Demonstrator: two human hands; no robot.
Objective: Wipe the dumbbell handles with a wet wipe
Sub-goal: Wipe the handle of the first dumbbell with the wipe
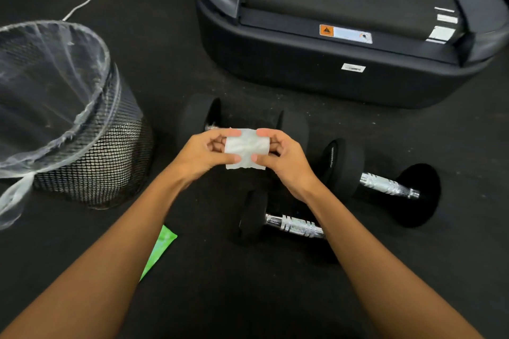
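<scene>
At 12 to 1 o'clock: treadmill base (330, 77). Mesh bin (110, 151) at 9. On the floor, clocked from the wipe: far dumbbell (198, 115) just behind your hands, right dumbbell (385, 183) at 4, near dumbbell (294, 224) at 5. Your left hand (203, 153) and right hand (283, 157) each pinch an edge of the wet wipe (246, 147), spread between them, clear of every handle. Near dumbbell's handle runs roughly 10-to-4 below your right wrist; judged: right hand nearer.
</scene>
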